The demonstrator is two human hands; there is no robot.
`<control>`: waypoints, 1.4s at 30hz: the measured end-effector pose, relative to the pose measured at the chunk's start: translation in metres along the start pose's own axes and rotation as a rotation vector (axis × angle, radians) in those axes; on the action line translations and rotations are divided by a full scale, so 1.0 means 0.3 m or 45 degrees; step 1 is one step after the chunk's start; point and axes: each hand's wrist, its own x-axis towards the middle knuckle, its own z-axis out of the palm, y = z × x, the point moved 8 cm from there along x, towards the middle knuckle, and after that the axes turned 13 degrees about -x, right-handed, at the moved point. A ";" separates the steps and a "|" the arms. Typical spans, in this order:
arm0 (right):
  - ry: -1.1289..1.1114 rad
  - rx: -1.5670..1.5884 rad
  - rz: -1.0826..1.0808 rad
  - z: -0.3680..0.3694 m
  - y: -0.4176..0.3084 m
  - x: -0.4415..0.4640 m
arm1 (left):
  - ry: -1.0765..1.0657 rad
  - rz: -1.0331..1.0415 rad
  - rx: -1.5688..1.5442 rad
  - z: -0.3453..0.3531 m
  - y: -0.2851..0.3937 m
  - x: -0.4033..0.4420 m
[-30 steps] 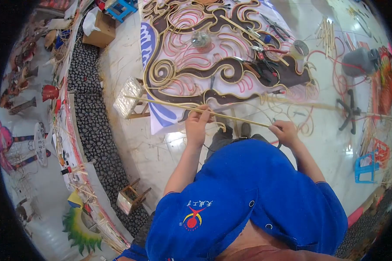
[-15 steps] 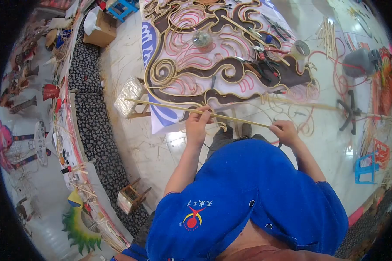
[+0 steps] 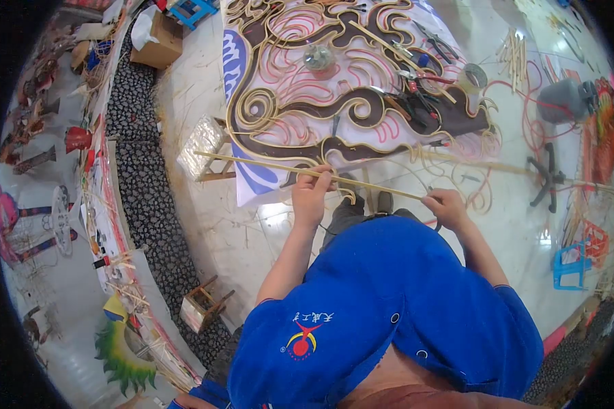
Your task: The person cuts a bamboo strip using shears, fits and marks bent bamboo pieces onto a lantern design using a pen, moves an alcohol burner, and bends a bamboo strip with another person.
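Observation:
A long, thin bamboo strip (image 3: 259,164) runs nearly level across both hands, its left end over a foil-topped stool (image 3: 205,143). My left hand (image 3: 312,194) pinches it near the middle, by the near edge of the patterned table. My right hand (image 3: 445,206) is closed round its right end; a small dark piece shows below those fingers, too hidden to name. Just beyond lies a large scroll-shaped frame of bent strips (image 3: 361,151) over a printed sheet (image 3: 254,178) with pink curves. A pale curled strip (image 3: 348,195) hangs near my left hand.
Pliers (image 3: 435,42) and other hand tools lie on the sheet, with a glass jar (image 3: 317,58) and a tape roll (image 3: 472,76). A grey container (image 3: 563,101) and a blue stool (image 3: 572,266) stand right. A cardboard box (image 3: 157,42) is at back left.
Both hands keep their hold on the bamboo strip, nearly still. The view has shifted very slightly.

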 end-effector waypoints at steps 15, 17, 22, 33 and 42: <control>-0.060 0.030 0.019 0.009 -0.020 0.003 | -0.047 -0.018 -0.137 -0.011 0.002 -0.005; -0.072 0.027 -0.005 0.010 -0.023 0.005 | -0.033 -0.048 -0.225 -0.015 -0.012 -0.005; -0.080 -0.002 -0.014 0.010 -0.033 0.006 | -0.020 -0.084 -0.226 -0.035 -0.030 -0.002; -0.074 0.017 -0.018 0.007 -0.026 0.011 | -0.060 -0.031 -0.188 -0.004 -0.001 -0.002; -0.041 0.028 -0.034 -0.002 -0.021 0.012 | -0.066 -0.010 -0.183 0.013 -0.002 0.011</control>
